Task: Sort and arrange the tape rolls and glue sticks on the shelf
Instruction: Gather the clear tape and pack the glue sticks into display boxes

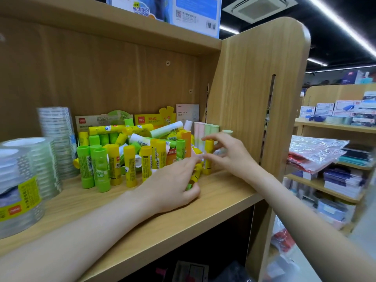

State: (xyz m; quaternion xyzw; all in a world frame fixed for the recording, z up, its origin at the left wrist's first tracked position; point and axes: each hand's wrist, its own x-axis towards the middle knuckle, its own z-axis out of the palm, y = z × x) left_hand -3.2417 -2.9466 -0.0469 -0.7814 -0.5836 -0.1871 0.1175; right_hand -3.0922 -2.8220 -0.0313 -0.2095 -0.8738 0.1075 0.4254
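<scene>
A jumble of green and yellow glue sticks covers the middle of the wooden shelf; several stand upright in front, others lie piled behind. Pastel pink and green sticks stand at the right. Stacks of clear tape rolls fill the left end. My left hand lies on the shelf, fingers curled round a small yellow and green glue stick. My right hand holds an upright yellow glue stick between thumb and fingertips, next to the pastel sticks.
The shelf's side panel stands just right of my right hand. Product cards and open display boxes lean against the back wall. An upper shelf carries blue boxes. Another shelf unit with packaged goods stands further right.
</scene>
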